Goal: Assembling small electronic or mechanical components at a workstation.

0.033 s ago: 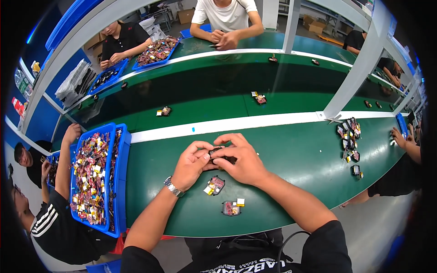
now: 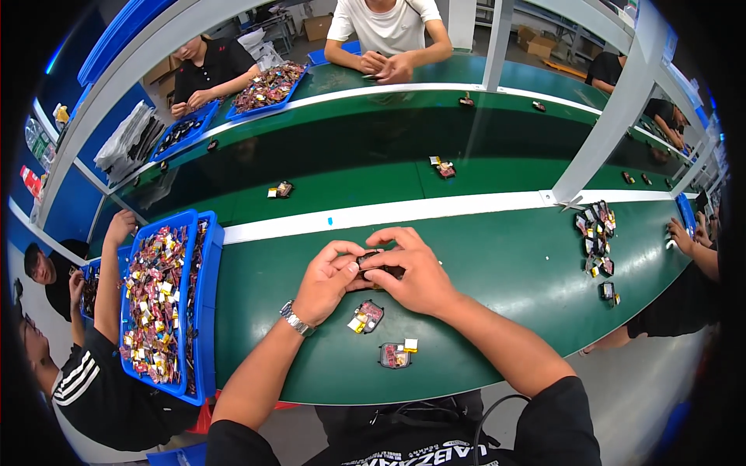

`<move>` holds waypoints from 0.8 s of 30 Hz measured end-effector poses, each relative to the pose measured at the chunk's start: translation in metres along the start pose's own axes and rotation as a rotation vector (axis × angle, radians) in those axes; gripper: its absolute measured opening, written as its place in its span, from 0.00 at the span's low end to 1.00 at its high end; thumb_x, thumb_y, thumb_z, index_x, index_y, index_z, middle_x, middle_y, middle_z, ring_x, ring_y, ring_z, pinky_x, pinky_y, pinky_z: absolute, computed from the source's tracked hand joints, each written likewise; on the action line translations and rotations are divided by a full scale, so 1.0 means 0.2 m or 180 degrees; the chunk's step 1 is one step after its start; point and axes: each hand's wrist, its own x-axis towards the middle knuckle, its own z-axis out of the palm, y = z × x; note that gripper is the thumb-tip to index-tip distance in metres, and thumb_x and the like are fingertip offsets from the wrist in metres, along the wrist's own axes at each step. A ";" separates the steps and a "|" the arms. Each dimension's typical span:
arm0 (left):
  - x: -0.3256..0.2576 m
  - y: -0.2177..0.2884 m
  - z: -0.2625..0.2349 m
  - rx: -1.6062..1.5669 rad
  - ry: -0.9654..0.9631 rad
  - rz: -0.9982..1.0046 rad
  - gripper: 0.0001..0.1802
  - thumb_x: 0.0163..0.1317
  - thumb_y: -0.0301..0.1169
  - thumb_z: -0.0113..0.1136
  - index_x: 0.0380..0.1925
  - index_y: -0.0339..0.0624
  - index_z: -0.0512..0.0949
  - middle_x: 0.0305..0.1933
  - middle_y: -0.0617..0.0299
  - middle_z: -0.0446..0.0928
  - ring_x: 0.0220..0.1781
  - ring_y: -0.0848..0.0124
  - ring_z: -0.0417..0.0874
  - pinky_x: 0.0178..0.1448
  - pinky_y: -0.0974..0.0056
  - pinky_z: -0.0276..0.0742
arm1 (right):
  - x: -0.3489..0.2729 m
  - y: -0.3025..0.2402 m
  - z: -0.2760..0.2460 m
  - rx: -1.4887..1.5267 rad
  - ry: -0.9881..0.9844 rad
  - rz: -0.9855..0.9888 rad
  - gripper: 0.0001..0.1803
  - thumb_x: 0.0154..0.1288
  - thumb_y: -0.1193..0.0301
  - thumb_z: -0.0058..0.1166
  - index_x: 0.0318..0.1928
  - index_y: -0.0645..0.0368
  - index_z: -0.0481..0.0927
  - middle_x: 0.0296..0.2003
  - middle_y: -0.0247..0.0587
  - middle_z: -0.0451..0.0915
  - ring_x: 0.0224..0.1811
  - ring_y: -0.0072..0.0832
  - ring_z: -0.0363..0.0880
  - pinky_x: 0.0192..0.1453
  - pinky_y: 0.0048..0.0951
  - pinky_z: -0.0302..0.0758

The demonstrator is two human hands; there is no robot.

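Observation:
My left hand, with a metal watch on its wrist, and my right hand are closed together around a small black plastic casing. Both thumbs press on it from the near side. The fingers hide most of the casing, so its contents cannot be told. Just below my hands, on the green worktable, lies a black-edged casing with a reddish circuit board and a white-and-yellow tab. A similar casing rests nearer the table's front edge.
Stacked blue bins full of small circuit boards stand at my left. More casings are heaped at the right. A white rail separates the table from a green belt carrying several casings. A metal post rises at the right. Co-workers sit around.
The casings on the belt have shifted very slightly to the right. My hands and the casing in them show no visible movement.

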 end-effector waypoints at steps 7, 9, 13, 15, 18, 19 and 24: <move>0.00 -0.02 -0.02 0.0052 -0.0003 -0.0007 0.11 0.72 0.24 0.49 0.52 0.39 0.66 0.58 0.45 0.76 0.58 0.61 0.80 0.59 0.57 0.82 | -0.02 0.01 0.04 0.0064 0.0069 0.0180 0.08 0.57 0.75 0.63 0.39 0.55 0.87 0.51 0.36 0.77 0.55 0.36 0.73 0.54 0.34 0.77; 0.00 -0.02 0.00 0.0097 0.0075 0.0065 0.10 0.72 0.25 0.49 0.51 0.39 0.66 0.59 0.44 0.75 0.59 0.61 0.80 0.59 0.56 0.82 | -0.02 0.01 0.05 0.0397 0.0033 0.0222 0.08 0.58 0.75 0.62 0.39 0.54 0.87 0.54 0.36 0.77 0.57 0.36 0.72 0.55 0.34 0.76; -0.01 0.02 0.02 0.0161 0.0207 0.0248 0.10 0.71 0.25 0.51 0.51 0.39 0.66 0.61 0.44 0.73 0.60 0.59 0.79 0.60 0.56 0.81 | 0.00 0.00 0.06 0.0633 0.0064 0.0252 0.09 0.58 0.75 0.61 0.40 0.53 0.87 0.56 0.36 0.77 0.58 0.37 0.72 0.57 0.35 0.74; -0.01 0.00 0.01 0.0101 0.0164 0.0246 0.11 0.71 0.26 0.51 0.51 0.40 0.66 0.62 0.43 0.72 0.61 0.59 0.78 0.61 0.56 0.80 | 0.01 -0.01 0.04 0.0424 0.0063 0.0145 0.09 0.58 0.74 0.61 0.40 0.52 0.87 0.57 0.36 0.77 0.60 0.38 0.72 0.59 0.36 0.73; -0.01 0.00 0.01 -0.0133 -0.0059 0.0238 0.12 0.73 0.24 0.48 0.54 0.38 0.65 0.63 0.44 0.71 0.62 0.58 0.78 0.61 0.53 0.80 | 0.00 -0.01 0.03 0.0236 0.0195 0.0020 0.09 0.58 0.73 0.62 0.40 0.52 0.87 0.57 0.36 0.77 0.60 0.38 0.71 0.59 0.37 0.73; -0.01 0.00 0.01 -0.0128 -0.0063 0.0238 0.12 0.73 0.24 0.48 0.54 0.38 0.65 0.63 0.44 0.71 0.62 0.58 0.78 0.61 0.53 0.80 | -0.01 0.00 0.03 0.0236 0.0201 0.0017 0.09 0.58 0.73 0.62 0.40 0.52 0.87 0.57 0.36 0.77 0.60 0.38 0.71 0.59 0.37 0.73; -0.01 -0.02 -0.02 -0.0292 -0.0197 0.0160 0.12 0.72 0.24 0.48 0.54 0.39 0.66 0.63 0.44 0.71 0.61 0.58 0.78 0.62 0.53 0.79 | -0.01 -0.02 0.03 0.0404 0.0039 0.0125 0.08 0.58 0.73 0.61 0.40 0.53 0.87 0.56 0.38 0.77 0.60 0.39 0.71 0.60 0.38 0.72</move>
